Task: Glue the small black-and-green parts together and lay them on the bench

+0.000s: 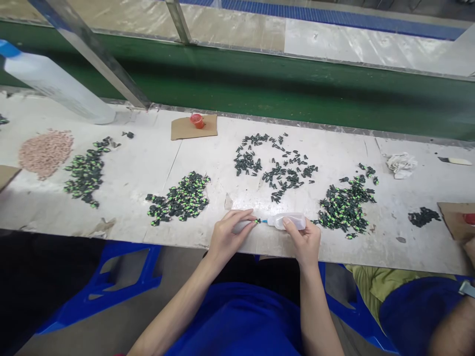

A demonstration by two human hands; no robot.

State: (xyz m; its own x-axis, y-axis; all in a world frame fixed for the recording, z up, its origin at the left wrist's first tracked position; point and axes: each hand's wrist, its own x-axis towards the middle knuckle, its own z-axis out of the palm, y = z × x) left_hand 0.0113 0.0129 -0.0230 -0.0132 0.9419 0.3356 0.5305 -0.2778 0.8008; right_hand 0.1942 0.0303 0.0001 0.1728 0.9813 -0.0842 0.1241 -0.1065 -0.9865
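Two hands are closed on things over the white surface (208,153): your left hand (227,233) pinches a black-and-green piece (258,221) at its fingertips, and your right hand (308,241) grips a clear bottle (277,220). The bottle lies nearly level, its blue nozzle (264,221) pointing to 9 o'clock, right at the piece; you cannot tell from this view whether they touch.

Taking your hands as the centre of the dial, a heap of loose black parts (247,162) sits near 12 o'clock, with a second scatter (289,174) towards 1. At 11 o'clock a red pot (197,120) stands on cardboard (178,129).

Between 9 and 10 you have a near green-and-black pile (185,197), a farther green-and-black pile (87,170) and, beyond that, a pink pile (46,152). The big white jug (59,86) with a blue cap is at 10 o'clock.

Between 2 and 3 are your right-side pile (347,205) of green-and-black pieces and, farther out, a crumpled white cloth (402,164); a small dark pile (424,216) is at 3 o'clock, near another person (415,311) in blue
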